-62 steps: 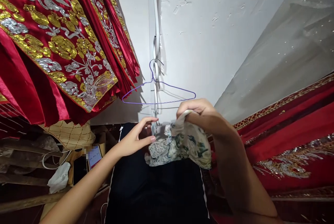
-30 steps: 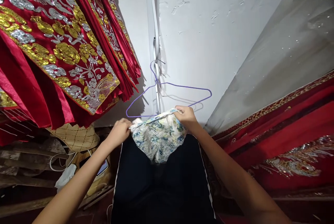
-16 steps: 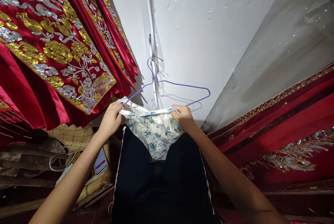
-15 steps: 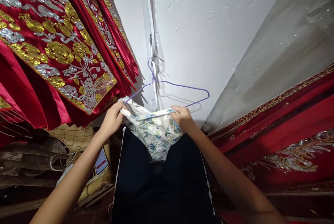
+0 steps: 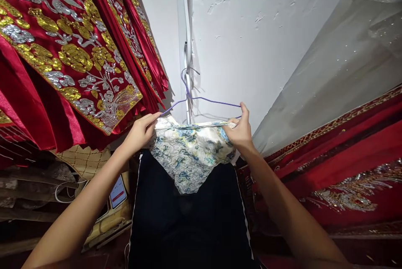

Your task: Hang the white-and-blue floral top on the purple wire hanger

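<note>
While partly around purple hanger (image 5: 188, 96), floral garment (image 5: 190, 154) in both hands (image 5: 139, 133) (image 5: 241, 133).

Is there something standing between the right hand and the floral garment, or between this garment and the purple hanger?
Nothing visible does. The right hand pinches the floral garment directly and also meets the purple hanger at its right end. The hanger's left end is hidden.

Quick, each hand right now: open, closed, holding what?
Left hand: closed on the floral cloth, near the hanger.
Right hand: holding the cloth's edge, one finger at the hanger.
</note>
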Demonstrator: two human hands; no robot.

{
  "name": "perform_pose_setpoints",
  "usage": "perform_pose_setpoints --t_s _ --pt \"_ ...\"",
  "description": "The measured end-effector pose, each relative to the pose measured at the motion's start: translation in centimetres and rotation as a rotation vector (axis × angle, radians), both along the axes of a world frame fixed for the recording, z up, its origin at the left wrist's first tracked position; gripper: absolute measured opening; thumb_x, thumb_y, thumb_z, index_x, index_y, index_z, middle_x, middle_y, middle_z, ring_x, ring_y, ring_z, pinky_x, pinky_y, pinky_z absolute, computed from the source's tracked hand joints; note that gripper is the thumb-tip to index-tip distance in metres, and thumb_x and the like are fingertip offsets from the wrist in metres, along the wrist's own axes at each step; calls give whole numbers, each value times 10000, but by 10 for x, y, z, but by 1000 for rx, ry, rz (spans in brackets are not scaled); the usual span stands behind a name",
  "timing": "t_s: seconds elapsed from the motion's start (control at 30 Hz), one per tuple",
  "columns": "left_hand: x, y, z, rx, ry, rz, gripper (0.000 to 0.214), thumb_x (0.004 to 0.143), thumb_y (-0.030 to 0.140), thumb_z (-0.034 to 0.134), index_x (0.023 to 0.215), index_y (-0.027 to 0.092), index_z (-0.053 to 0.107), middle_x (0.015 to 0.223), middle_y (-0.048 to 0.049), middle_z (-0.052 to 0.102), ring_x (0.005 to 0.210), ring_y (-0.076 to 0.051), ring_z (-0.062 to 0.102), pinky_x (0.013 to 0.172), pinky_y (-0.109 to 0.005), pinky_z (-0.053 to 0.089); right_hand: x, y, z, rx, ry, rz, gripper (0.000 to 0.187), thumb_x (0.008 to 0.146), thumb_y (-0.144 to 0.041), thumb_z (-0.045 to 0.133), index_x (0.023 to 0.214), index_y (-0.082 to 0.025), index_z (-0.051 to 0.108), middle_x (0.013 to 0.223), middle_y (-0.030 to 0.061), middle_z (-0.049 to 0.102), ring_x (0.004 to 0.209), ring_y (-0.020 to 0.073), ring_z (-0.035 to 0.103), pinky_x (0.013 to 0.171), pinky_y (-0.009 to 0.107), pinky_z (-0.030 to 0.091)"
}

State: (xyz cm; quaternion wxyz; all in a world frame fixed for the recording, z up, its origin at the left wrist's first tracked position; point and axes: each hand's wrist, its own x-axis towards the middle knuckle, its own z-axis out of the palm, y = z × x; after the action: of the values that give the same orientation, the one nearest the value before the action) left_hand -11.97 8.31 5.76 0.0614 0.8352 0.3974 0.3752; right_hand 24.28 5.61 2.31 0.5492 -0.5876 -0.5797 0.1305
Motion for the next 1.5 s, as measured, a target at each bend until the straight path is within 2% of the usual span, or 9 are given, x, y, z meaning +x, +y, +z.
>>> perform_pose_setpoints --t_s 0.13,0.2,0.5,0.67,0.83,0.93,1.1,1.3,1.5 --pt "2 -2 2 3 17 27 393 992 248 420 1323 178 620 1070 -84 681 960 -198 645 904 -323 508 11 27 -7 -57 -18 95 818 676 -284 678 1446 -128 448 794 58 674 637 214 585 614 354 473" --pt "2 -4 3 -1 8 37 393 995 245 411 1320 174 619 1057 -83 665 957 -195 633 914 -324 500 12 30 -9 -44 -31 105 744 657 -261 679 1371 -133 512 752 37 666 661 218 607 639 344 475" --pt "10 -9 2 -58 -13 29 401 993 269 390 1303 174 627 1061 -84 652 973 -199 625 917 -313 484 9 19 -6 42 226 -84 986 613 -270 742 1475 -146 281 811 55 697 718 229 658 682 338 515" --pt "9 -11 5 -43 -1 40 386 984 257 402 1284 177 632 1060 -81 652 986 -201 622 929 -310 480 10 21 4 -7 287 5 1070 570 -280 793 1500 -20 331 819 110 711 710 237 648 657 350 521" --pt "5 -9 13 21 34 113 358 975 235 398 1219 189 657 1109 -93 635 1052 -224 601 960 -338 453 16 13 9 -67 188 16 679 636 -311 741 1260 -63 637 672 57 680 561 182 566 521 294 435" --pt "2 -5 16 -21 19 186 349 968 236 391 1206 204 644 1058 -75 668 990 -225 624 901 -337 462 21 -2 18 -77 35 5 414 690 -303 689 1056 -118 745 797 93 726 682 222 640 581 307 468" --pt "3 -4 22 -76 1 239 356 978 397 442 1240 204 586 1087 -73 704 981 -244 648 872 -348 468 26 -31 52 -223 -69 210 283 737 -315 685 937 -148 794 842 98 755 832 293 694 678 348 519" --pt "15 7 26 22 0 225 308 1002 381 389 1085 204 627 1087 -83 706 1007 -251 639 886 -342 454 44 -36 88 -426 -96 566 333 721 -422 775 948 -181 813 898 99 770 863 317 707 667 354 549" --pt "14 15 22 66 44 274 301 1006 375 373 1019 218 629 925 -71 670 884 -240 619 807 -328 437 43 -31 85 -334 -143 514 361 693 -528 789 803 -185 802 749 78 746 760 301 689 578 331 514"
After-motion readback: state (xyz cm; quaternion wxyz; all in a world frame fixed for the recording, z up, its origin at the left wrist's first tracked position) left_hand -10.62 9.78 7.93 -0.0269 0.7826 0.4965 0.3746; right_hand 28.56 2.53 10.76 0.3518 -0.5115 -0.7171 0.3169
